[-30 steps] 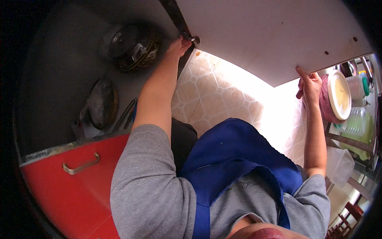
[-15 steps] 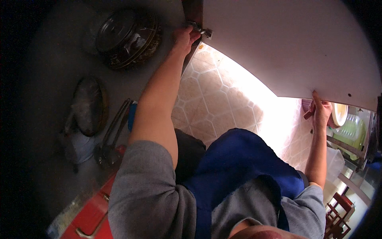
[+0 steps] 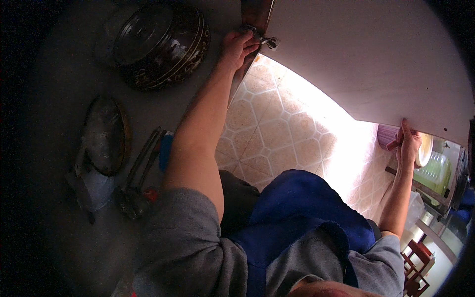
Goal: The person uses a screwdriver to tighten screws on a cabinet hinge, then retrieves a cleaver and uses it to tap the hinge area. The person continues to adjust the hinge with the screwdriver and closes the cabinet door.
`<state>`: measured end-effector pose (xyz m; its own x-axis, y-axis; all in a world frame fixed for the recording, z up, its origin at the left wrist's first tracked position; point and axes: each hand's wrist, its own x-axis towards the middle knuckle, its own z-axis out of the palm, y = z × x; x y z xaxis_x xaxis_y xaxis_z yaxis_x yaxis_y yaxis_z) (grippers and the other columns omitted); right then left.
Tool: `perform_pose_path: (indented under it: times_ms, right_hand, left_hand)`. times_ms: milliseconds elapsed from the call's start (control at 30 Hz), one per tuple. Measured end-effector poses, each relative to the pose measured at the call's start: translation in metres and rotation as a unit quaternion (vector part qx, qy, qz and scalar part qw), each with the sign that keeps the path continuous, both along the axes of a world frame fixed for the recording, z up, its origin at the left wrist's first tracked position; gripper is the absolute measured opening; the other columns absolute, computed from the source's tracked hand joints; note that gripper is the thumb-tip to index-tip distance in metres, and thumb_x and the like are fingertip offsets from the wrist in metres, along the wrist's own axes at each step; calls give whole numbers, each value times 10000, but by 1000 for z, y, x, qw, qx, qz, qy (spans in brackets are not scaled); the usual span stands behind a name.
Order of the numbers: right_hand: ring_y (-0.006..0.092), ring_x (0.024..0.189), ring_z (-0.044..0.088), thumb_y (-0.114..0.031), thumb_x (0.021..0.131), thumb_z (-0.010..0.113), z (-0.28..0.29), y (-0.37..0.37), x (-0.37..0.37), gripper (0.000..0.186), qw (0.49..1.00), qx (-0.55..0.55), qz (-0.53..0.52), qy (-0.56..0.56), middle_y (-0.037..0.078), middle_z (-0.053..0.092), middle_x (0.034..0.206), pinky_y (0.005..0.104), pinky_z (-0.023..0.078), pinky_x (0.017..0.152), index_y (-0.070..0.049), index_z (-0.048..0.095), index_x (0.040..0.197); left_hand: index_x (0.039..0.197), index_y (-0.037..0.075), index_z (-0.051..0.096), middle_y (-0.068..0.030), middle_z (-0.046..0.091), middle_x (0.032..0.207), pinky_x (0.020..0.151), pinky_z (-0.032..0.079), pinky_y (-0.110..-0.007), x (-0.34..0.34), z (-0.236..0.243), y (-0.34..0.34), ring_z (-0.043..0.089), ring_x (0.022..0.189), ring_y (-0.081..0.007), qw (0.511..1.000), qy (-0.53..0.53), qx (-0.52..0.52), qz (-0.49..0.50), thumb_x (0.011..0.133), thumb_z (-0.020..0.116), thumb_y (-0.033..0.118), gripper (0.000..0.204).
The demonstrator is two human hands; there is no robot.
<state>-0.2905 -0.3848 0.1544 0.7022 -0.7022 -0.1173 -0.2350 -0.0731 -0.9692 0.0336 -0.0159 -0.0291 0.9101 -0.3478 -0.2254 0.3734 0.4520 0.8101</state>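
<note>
Clamps the right hand (image 3: 409, 144) on the near edge of the pale door (image 3: 366, 64), above the tiled floor (image 3: 277, 133); rests the left hand (image 3: 236, 50) at the metal hinge (image 3: 270, 43) on the door's left side, cannot tell whether gripping.

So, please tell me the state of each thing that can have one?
Cabinet door: open.
Hinge: attached to the door.
Left hand: at the hinge.
Right hand: touching the door's edge.
Blue apron: worn.
Dark pot: whether lidded, cannot tell.
Metal utensils: lying together.
</note>
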Motion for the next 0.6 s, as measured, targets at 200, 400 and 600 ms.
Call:
perform_pose_path:
  times_ms: [200,400,600]
  right_hand:
    - [61,434,392,-138,791,694,-9,-14,7,155,999,-14,-10,-34,-23,470,550,208,304,403,-87,548,780]
    - [54,456,403,-129,792,691,-6,-12,8,144,1000,-11,5,-24,-25,483,580,204,310,415,-84,554,795]
    - [52,461,417,-154,798,685,-6,-24,14,190,998,-46,33,-19,-25,473,590,190,322,408,-75,533,880]
  left_hand:
    - [1014,34,511,-142,591,929,833,501,-462,-2,5,9,596,885,-295,988,83,-126,-36,871,560,225,243]
    - [962,50,529,-114,600,888,783,518,-424,-11,1,0,605,825,-255,989,70,-126,29,886,546,228,194]
    - [929,76,534,-65,597,856,624,519,-314,-7,-9,-7,586,725,-179,988,101,-63,99,875,570,203,143]
